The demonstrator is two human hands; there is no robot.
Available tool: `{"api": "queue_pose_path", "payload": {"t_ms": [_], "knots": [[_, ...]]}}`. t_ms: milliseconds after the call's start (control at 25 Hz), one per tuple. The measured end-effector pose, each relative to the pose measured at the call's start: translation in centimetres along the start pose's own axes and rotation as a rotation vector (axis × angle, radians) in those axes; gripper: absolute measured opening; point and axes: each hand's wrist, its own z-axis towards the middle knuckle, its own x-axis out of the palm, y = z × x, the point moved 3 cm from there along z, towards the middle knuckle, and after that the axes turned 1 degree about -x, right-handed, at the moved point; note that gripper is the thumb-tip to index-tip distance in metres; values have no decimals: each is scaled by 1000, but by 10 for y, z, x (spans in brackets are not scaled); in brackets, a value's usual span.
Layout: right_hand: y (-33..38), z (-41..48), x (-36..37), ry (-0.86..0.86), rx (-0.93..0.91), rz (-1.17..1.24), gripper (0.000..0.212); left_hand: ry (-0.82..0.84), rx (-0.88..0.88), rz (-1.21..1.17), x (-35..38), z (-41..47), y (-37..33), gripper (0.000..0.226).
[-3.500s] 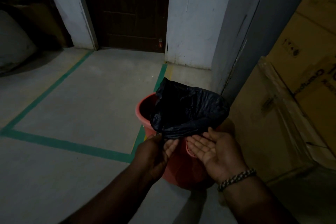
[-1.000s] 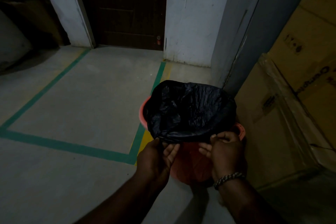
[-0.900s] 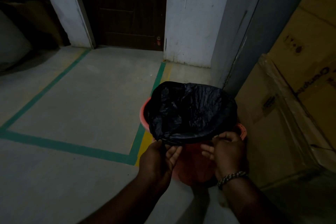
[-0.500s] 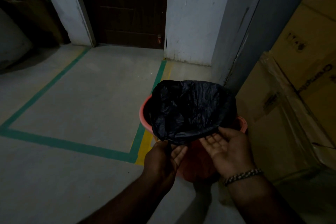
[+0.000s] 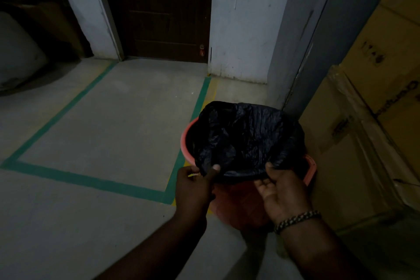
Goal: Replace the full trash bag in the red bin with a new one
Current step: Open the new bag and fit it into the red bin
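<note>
Fingers first: the left hand has its thumb and fingers pinched on the near edge of the black bag. And the right hand now joins in. Half a second ago that palm lay open and flat under the hem; now its thumb has come down on top with the fingers curled beneath, so both hands are grasping plastic. The bag has travelled too. A few seconds back it was a bunched lump at the far right of the red bin; now it is stretched wide over most of the mouth, its hem held just above the near rim. It looks limp and empty, so I take it for the fresh liner and the job as well along, with the hem yet to be folded down over the rim all round. The bin's left rim is bare and a bit of the right rim peeks out. Around the bin: cardboard boxes crowd its right side, a grey pillar stands just behind it, a dark door lies well beyond, and a green line on the floor runs off to its left. Those boxes leave the right hand little room to tuck, and the thin plastic could slip off the left rim when pulled.
</note>
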Motion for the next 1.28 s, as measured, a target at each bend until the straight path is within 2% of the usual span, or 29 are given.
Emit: {"api": "queue_pose_path", "payload": {"t_ms": [80,280,360,440,480,560,680,840,1080,1280], "knots": [[1,1,-2,-23,11,-20,17,-54,8,-6,-5,8,2,22],[9,4,-4,-69,17,1,14,-84,-78,-244,-13,17,1,4],[10,3,-1,-47,8,21,17,-78,-106,-224,-14,16,1,29],[8,3,1,-39,5,19,19,-46,-109,-95,-14,15,-2,51],[6,4,1,-42,6,9,19,-17,-98,-34,-14,14,-3,49],[3,6,2,-36,4,-17,17,2,-62,21,-13,13,-4,30],[1,9,1,-23,-21,-43,17,-33,-64,-29,-19,21,2,9],[6,10,1,-36,-26,12,14,79,-166,-359,-20,24,12,14],[7,9,-2,-21,-10,42,17,57,-350,-368,-14,17,5,12],[9,8,-3,11,6,13,17,68,-431,-578,-14,27,2,20]]}}
